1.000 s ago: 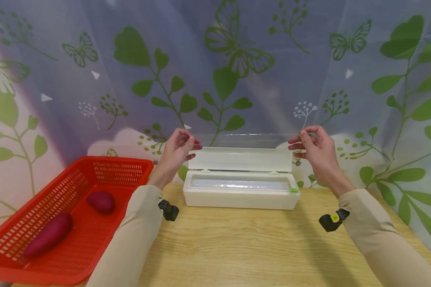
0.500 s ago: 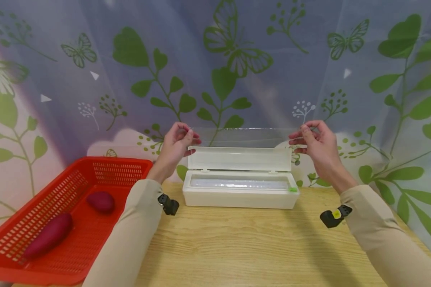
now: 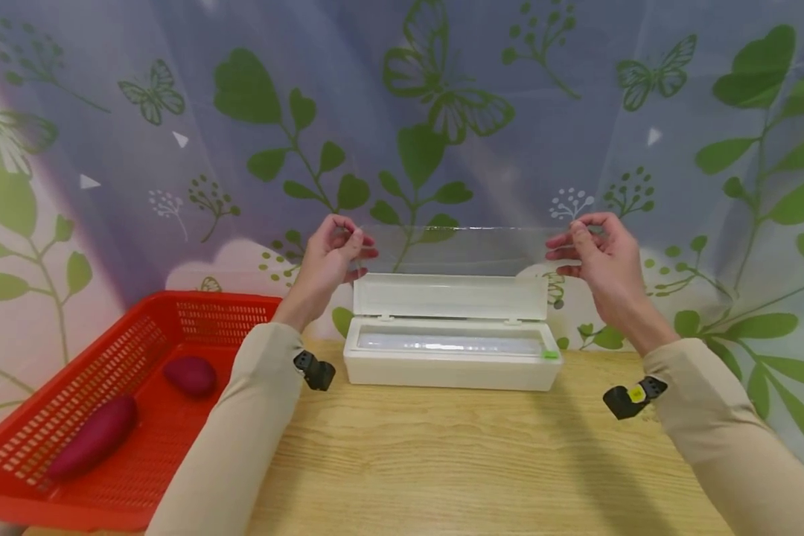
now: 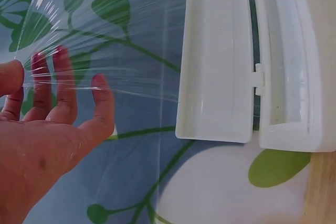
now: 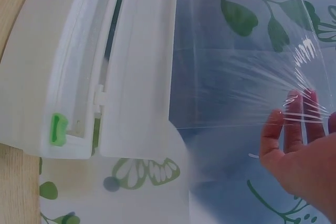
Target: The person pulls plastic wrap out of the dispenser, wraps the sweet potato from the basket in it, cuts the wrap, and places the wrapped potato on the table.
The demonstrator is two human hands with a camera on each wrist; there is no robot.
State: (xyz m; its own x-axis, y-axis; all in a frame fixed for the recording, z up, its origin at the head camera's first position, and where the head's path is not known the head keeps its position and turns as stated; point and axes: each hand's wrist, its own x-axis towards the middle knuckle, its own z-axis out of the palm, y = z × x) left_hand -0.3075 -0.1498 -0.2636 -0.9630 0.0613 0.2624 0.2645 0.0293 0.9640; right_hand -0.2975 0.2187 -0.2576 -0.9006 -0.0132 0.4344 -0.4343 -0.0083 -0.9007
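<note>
A sheet of clear plastic wrap (image 3: 462, 249) stretches between both hands, above and behind a white wrap dispenser box (image 3: 450, 374). My left hand (image 3: 330, 260) pinches its left corner between thumb and fingers; my right hand (image 3: 603, 260) pinches the right corner. Creases fan out from each grip in the plastic wrap (image 4: 121, 51) in the left wrist view, and likewise on the right. The dispenser's lid (image 3: 450, 296) stands raised at the back, and a roll of wrap (image 3: 449, 342) lies inside. A small green slider (image 5: 59, 129) sits at the box's right end.
A red plastic basket (image 3: 141, 514) stands on the left beside the left forearm, holding two purple sweet potatoes (image 3: 94, 439). Under everything is a wood-grain table (image 3: 442, 461). A patterned curtain (image 3: 496, 164) hangs right behind the box.
Both hands have risen and the right has shifted slightly rightward, drawing the wrap's top edge higher above the lid. The box and basket have stayed in place.
</note>
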